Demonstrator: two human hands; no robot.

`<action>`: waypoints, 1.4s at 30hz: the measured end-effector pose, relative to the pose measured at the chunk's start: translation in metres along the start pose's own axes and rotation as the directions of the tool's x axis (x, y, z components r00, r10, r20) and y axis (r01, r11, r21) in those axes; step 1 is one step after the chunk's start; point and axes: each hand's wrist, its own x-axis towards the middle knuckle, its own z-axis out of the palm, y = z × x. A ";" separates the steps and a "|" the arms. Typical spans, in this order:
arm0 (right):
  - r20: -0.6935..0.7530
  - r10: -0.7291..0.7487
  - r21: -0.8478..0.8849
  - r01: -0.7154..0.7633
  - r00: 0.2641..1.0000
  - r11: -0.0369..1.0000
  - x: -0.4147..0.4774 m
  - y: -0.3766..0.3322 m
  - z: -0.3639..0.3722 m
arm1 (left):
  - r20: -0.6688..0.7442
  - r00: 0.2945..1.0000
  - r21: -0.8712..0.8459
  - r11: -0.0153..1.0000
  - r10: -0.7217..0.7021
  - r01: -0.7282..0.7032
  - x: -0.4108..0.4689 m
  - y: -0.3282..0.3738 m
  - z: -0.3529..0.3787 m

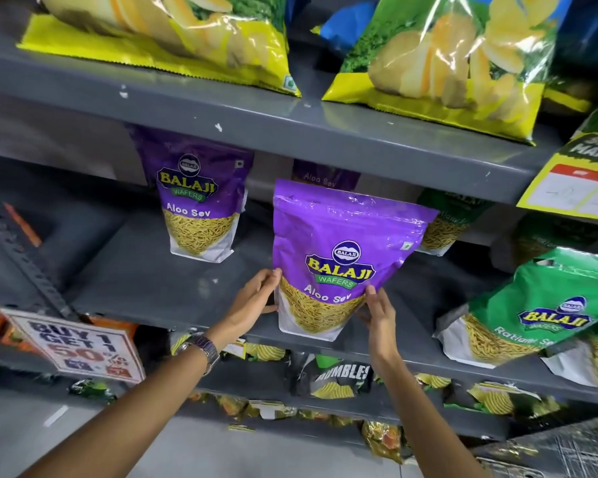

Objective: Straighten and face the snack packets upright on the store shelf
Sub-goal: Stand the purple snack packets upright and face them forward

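A purple Aloo Sev pouch (342, 257) stands upright at the front edge of the grey middle shelf (145, 270), its label facing out, and both hands are on it. The left hand (252, 301) presses flat fingers against the pouch's lower left edge, a wristwatch (201, 350) on that arm; the right hand (380, 312) cups the lower right corner, fingers spread against the plastic (a loose steadying hold from both sides, not a fist). Further back to the left stands a second purple pouch (197, 201), with a third (325, 179) half hidden behind the front one. To the right sit green Ratlami Sev pouches (539, 315), tilted. Yellow chip bags (439, 63) lie overhead, and a "Buy 1 Get 1" sign (80, 346) hangs lower left.
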 end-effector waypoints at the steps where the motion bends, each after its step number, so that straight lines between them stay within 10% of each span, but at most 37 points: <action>1: 0.001 0.003 0.002 -0.003 1.000 1.000 -0.001 0.000 0.000 | -0.009 1.000 0.003 1.000 -0.006 0.006 -0.001 0.000 0.000; 10: -0.155 -0.083 -0.053 0.075 0.984 0.996 -0.018 0.000 0.008 | -0.004 1.000 0.001 1.000 0.015 -0.015 -0.008 0.001 0.000; 13: -0.419 -0.381 -0.334 0.250 0.824 0.909 -0.046 0.007 0.016 | -0.267 0.936 0.026 0.972 0.230 -0.232 -0.016 0.003 -0.008; 17: 0.107 -0.497 -0.373 0.498 0.861 0.783 -0.086 0.018 0.073 | -0.552 0.632 0.209 0.824 0.543 -0.526 -0.003 0.030 -0.066; 20: 0.424 -0.319 -0.344 0.477 0.848 0.809 -0.073 0.017 0.137 | -0.728 0.511 0.214 0.860 0.457 -0.464 0.028 0.050 -0.128; 29: 0.029 0.157 -0.174 -0.150 0.987 0.973 0.073 -0.004 0.242 | -0.421 0.905 -0.097 0.995 -0.059 0.020 0.069 0.036 -0.196; 42: 0.114 0.062 -0.177 -0.042 0.991 0.983 0.055 -0.002 0.235 | -0.306 0.945 -0.150 0.986 -0.116 0.072 0.027 0.032 -0.199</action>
